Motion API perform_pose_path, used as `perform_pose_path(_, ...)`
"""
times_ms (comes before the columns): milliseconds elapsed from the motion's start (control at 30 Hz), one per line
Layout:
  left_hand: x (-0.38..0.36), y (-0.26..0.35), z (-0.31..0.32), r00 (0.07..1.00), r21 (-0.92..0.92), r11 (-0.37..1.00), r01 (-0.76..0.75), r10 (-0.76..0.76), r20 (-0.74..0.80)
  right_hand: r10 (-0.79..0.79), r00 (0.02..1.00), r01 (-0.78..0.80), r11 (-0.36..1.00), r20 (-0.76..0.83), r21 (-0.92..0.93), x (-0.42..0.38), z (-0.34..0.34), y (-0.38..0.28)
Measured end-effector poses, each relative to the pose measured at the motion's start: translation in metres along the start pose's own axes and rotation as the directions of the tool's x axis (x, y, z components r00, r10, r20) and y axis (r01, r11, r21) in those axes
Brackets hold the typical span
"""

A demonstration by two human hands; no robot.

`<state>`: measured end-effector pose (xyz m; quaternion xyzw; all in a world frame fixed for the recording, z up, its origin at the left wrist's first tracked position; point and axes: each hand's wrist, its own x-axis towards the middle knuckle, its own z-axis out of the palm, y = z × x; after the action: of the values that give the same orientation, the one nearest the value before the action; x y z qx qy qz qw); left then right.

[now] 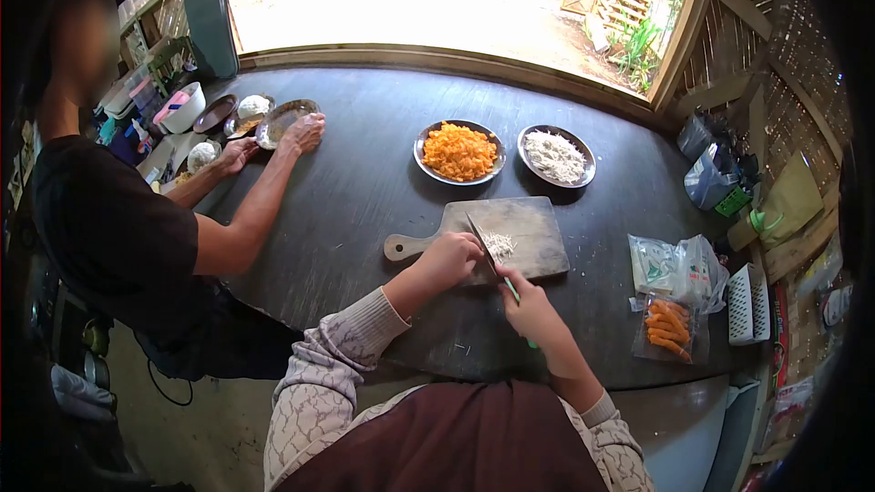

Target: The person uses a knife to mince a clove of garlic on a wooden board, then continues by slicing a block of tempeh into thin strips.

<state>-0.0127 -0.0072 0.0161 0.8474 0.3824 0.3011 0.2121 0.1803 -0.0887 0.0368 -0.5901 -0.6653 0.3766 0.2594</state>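
Knife [484, 244] points away from the body, its long axis running from the green handle at near right to the tip at far left; the right hand [533, 310] grasps that handle, closed firmly around it; the left hand [448, 260] is curled just beside the blade on its left side, the nearer of the two to the cutting edge; whether it pinches an uncut piece or touches the blade, I cannot tell, since its own knuckles hide the fingertips; pale shreds [499, 246] lie in a loose heap just right of the blade, ahead of the right hand and slightly to its left, on the cutting board [538, 219], whose handle sticks out leftward past the left hand; the board's near edge is partly covered by the hands.

Well to the right, a clear bag [668, 328] of orange pieces rests on the desk [351, 219]; beyond the board stand a plate of orange bits [460, 151] and a plate of pale shavings [555, 158]; at far left another person's hands hold a dish [284, 124], its contents hard to make out; the yard outside is washed out.
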Motion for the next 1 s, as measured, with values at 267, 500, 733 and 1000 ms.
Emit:
perform_pose_path(267, 0.001, -0.003, 0.0, 1.0, -0.019, 0.999, -0.026, 0.026, -0.017, 0.089, 0.996, -0.089, 0.995, 0.005, 0.035, -0.008, -0.013, -0.014)
perform_pose_path(500, 0.001, 0.0, -0.002, 1.0, -0.022, 1.0, -0.004, 0.004, -0.005, -0.012, 1.0, 0.012, 1.0, 0.017, -0.018, -0.006, -0.009, -0.002)
perform_pose_path(733, 0.003, 0.0, -0.004, 1.0, -0.013, 1.0, -0.019, 0.019, 0.0, 0.015, 0.999, -0.016, 1.0, 0.028, 0.026, 0.002, -0.002, -0.006)
perform_pose_path(1000, 0.001, 0.002, -0.003, 0.999, -0.006, 0.999, -0.043, 0.042, -0.021, 0.047, 0.998, -0.048, 0.999, 0.039, 0.019, -0.002, -0.009, -0.009)
